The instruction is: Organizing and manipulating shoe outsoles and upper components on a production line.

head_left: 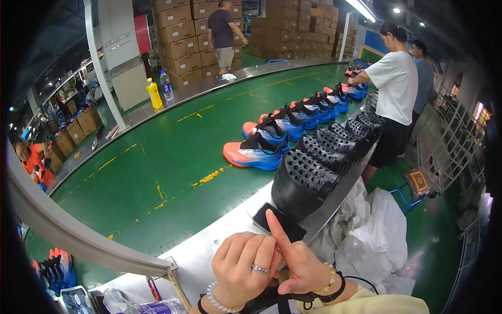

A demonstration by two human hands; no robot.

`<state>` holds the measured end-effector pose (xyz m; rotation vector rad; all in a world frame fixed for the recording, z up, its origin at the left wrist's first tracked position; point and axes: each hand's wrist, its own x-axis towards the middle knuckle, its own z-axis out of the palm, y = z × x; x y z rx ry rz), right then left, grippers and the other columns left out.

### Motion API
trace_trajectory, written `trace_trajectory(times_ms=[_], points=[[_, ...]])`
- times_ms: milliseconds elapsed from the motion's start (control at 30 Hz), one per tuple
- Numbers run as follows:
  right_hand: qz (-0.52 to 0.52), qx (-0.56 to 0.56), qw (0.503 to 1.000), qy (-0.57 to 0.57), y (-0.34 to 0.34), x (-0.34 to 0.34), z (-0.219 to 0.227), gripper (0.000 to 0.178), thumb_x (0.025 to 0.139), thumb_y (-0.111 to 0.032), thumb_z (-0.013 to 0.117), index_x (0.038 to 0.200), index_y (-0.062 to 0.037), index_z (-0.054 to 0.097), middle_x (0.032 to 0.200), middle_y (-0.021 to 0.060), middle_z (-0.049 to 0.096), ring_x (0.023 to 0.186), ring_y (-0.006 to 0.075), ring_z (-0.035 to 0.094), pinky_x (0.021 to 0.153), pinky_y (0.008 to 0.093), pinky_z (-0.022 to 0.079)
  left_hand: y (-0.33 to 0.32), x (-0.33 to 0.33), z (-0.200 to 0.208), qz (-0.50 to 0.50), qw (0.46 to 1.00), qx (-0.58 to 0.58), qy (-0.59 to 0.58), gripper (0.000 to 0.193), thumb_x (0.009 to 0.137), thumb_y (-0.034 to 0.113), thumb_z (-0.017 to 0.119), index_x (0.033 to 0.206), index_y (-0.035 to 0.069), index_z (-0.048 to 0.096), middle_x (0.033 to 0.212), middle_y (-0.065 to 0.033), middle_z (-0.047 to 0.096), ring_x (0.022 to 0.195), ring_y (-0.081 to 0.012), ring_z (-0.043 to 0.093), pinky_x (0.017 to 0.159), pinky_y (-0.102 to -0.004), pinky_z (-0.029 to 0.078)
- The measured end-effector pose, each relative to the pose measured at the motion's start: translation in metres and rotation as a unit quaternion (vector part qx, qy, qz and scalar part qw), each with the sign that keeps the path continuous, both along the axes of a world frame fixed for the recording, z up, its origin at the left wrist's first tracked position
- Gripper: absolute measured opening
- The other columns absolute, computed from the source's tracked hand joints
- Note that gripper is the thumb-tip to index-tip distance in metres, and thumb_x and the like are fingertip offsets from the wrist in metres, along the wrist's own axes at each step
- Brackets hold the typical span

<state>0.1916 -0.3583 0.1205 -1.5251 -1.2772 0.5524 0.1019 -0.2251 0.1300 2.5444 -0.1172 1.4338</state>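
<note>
We see two bare hands above the near metal ledge point(209, 238), beside a green belt point(167, 157); the left hand point(243, 264), wearing a ring and a pale beaded bracelet, has its fingers curled in and rests against the right hand point(303, 269); we cannot make out whether anything lies inside its curl; the right hand has its index finger extended and its thumb held apart, while its other fingers are largely hidden from us, so that we cannot judge its grip.

We find the phone point(294, 228), dark-faced, lying on the ledge just beyond the hands; the index finger overlaps it in our view, though contact cannot be settled; just beside it stands the nearest of a row of black tubs point(298, 201) with round holes, which follows the ledge toward its far end.

Along the belt's right edge we note a line of orange-and-blue shoes point(253, 154); a co-worker point(400, 78) in a white shirt reaches toward the far shoes; near the belt's opposite edge stand a yellow bottle point(154, 94) and a purple-labelled bottle point(167, 86); white plastic sheeting point(368, 225) lies crumpled right of the ledge.
</note>
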Motion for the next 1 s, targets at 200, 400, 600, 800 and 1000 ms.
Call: trace_trajectory(times_ms=[200,400,600,800,1000], points=[[-0.018,0.007,1.000,-0.008,-0.002,0.003,-0.006,0.132,0.075,-0.085,0.048,0.149,0.0106,-0.005,0.071,0.0096,0.064,0.064,0.0230,0.065,0.059,0.0283,0.048,0.001,0.016,-0.006,-0.024,0.998,-0.042,-0.048,0.027,0.061,0.004,0.071,0.087,0.004,0.061,0.075,-0.0062,0.062,0.068,-0.0249,0.063,0.060,-0.0348,0.052],[-0.061,0.065,0.996,-0.020,0.003,0.012,-0.004,0.125,0.079,-0.085,0.041,0.151,0.0069,-0.005,0.056,0.0112,0.052,0.047,0.0277,0.055,0.048,0.0355,0.042,-0.005,0.024,-0.001,-0.140,0.983,-0.116,-0.023,0.027,0.055,-0.002,0.070,0.080,0.005,0.061,0.071,-0.0065,0.063,0.065,-0.0258,0.062,0.060,-0.0343,0.051],[0.052,0.040,0.970,0.234,-0.006,0.016,0.008,0.143,0.059,-0.100,0.028,0.152,0.0016,-0.009,0.063,0.0088,0.059,0.057,0.0174,0.060,0.059,0.0277,0.047,-0.006,0.026,-0.002,-0.083,0.971,-0.223,-0.033,0.019,0.063,-0.004,0.070,0.080,0.002,0.065,0.074,-0.0077,0.066,0.072,-0.0268,0.063,0.077,-0.0389,0.052],[0.075,0.014,0.958,0.275,-0.010,0.017,0.013,0.146,0.056,-0.102,0.029,0.153,0.0002,-0.010,0.070,0.0080,0.062,0.060,0.0154,0.061,0.062,0.0266,0.048,-0.004,0.033,-0.002,-0.087,0.978,-0.187,-0.035,0.024,0.060,0.000,0.074,0.082,0.007,0.067,0.075,-0.0052,0.068,0.071,-0.0262,0.064,0.067,-0.0361,0.051],[0.041,0.049,0.985,0.161,-0.008,0.024,0.004,0.133,0.071,-0.091,0.042,0.152,0.0038,-0.006,0.065,0.0054,0.061,0.057,0.0188,0.062,0.058,0.0273,0.048,-0.011,0.033,0.002,-0.048,0.989,-0.133,-0.037,0.024,0.058,-0.004,0.070,0.080,0.005,0.065,0.074,-0.0056,0.066,0.071,-0.0267,0.063,0.070,-0.0384,0.052]])
